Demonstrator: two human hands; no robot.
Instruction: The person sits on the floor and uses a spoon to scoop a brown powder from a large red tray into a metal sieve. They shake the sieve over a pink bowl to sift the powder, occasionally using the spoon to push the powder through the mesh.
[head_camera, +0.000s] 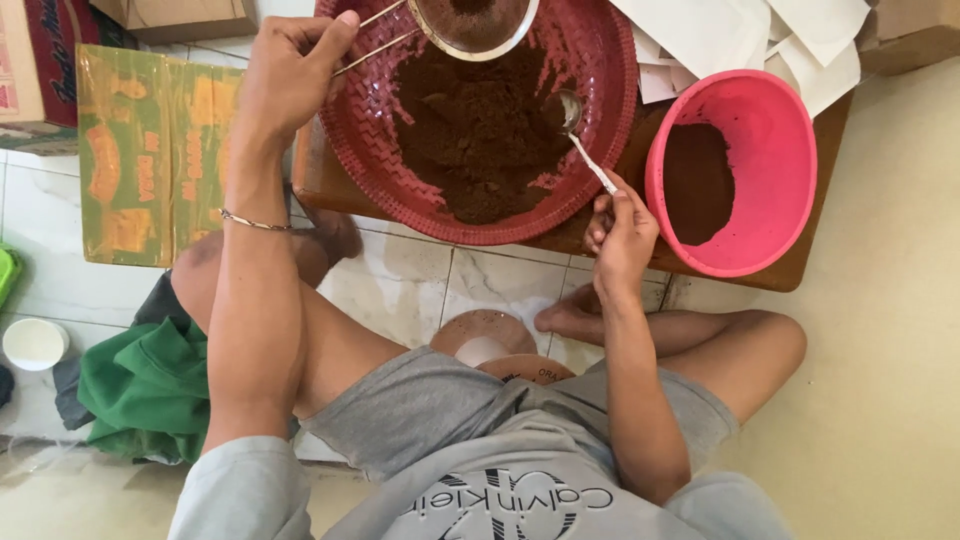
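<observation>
Right hand pinches spoon handle, axis running up-left, bowl in brown powder w/ sieve just beyond, prob. wire-handled, gripped by left hand.

The person wears a grey short-sleeved shirt with dark printed lettering across the chest, and grey shorts of the same cloth. A thin metal bracelet circles the left wrist. Arms, legs and feet are bare.
</observation>
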